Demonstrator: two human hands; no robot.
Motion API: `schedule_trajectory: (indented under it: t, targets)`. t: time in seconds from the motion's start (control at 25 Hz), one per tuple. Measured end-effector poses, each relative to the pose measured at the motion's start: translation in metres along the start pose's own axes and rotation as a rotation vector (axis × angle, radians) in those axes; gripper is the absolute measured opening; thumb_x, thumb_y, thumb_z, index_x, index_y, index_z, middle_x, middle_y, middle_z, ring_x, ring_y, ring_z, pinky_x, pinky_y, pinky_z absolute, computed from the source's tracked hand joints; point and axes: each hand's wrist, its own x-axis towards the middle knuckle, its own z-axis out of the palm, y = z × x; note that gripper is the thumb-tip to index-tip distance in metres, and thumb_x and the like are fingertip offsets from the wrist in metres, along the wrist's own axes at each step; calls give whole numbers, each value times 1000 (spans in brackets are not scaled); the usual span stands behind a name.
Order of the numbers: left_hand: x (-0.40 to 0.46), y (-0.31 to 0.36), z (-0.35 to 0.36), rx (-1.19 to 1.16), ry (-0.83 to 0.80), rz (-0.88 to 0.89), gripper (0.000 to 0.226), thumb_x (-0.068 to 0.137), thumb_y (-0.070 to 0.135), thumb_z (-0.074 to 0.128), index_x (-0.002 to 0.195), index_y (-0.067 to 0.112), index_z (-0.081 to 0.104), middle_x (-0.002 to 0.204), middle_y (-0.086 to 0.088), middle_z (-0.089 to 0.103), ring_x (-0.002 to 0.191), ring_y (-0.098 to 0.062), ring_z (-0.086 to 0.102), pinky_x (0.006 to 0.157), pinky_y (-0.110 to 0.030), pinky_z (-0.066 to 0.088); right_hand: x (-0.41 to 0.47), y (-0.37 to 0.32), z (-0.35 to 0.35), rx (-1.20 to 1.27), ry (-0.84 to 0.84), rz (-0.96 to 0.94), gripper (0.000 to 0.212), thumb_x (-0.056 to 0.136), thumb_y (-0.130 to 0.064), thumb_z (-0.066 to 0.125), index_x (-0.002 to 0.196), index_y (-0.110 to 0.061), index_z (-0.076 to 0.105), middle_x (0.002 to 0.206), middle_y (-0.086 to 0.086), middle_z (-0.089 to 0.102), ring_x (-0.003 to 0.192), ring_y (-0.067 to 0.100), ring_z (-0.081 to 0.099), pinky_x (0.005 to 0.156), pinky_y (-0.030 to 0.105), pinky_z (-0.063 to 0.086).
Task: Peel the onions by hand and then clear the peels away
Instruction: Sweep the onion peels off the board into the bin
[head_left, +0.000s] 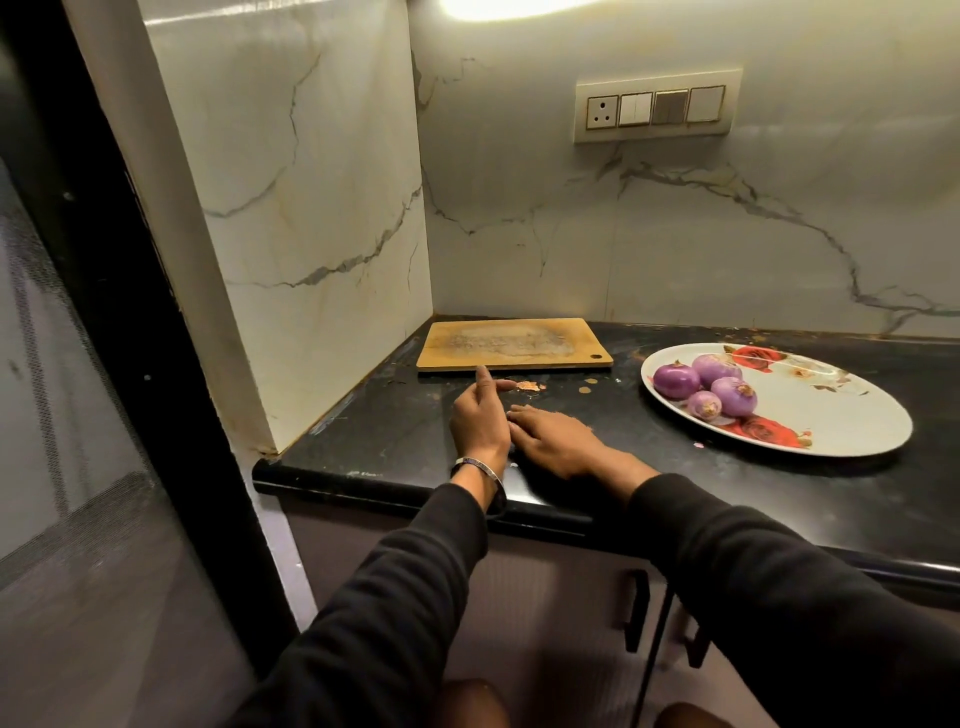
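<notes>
Head view: peel scraps (527, 385) lie just beyond left hand (480, 415) and right hand (553, 439), both open, empty.

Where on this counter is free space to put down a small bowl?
Free: the black counter between the right hand and the plate, and the cutting board. Crowded: in front of the board, where the left hand and peel scraps lie; the plate's left part holds four onions.

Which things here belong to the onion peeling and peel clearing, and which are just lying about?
Job:
onions, peeled, on the plate
peel scraps on the counter
left hand, right hand, both on the counter by the scraps

Lying about:
cutting board, bare
switch panel on the wall
</notes>
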Motion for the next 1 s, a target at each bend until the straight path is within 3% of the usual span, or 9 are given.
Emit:
schedule_trajectory:
  t: [0.16,0.32,0.44,0.64,0.8,1.0]
  targets:
    - [-3,0,-3,-70,-19,-4,57,106,48,29,80,23,73,72,10,59,67,-2,50,62,-24,38,-24,13,-18,21,0,-127,35,101,-30,51,130,-16,63,140,-1,57,127,15,53,108,32,40]
    - [-3,-2,-3,-114,-32,-16,54,106,47,32,79,22,72,83,7,67,77,-4,58,63,-21,40,-38,28,-29,35,58,-161,27,91,-11,67,116,-17,73,123,-3,70,113,9,64,102,24,46]
    - [-2,-4,-3,-144,-48,-13,52,106,45,35,79,21,72,91,2,71,87,-9,62,68,-22,42,-35,29,-27,98,143,-104,23,84,-5,74,102,-17,78,105,-2,76,96,7,70,96,31,54]
    - [0,-4,-4,-186,-54,7,48,106,41,37,75,24,71,89,3,72,92,-14,64,79,-27,48,-35,27,-28,118,233,-115,16,79,-7,79,85,-21,80,85,-7,76,72,-5,63,100,36,48]
    - [3,-8,-3,-191,-61,13,46,106,38,39,75,26,70,90,2,72,97,-18,66,87,-32,51,-36,23,-29,15,223,-148,19,78,-5,77,85,-23,78,86,-6,73,78,6,66,91,29,49]
    - [3,-8,-1,-209,-67,2,44,106,38,42,75,24,71,89,1,73,95,-18,68,87,-31,53,-32,10,-27,-194,184,-105,13,81,-5,70,88,-17,67,97,4,66,88,23,62,70,25,41]
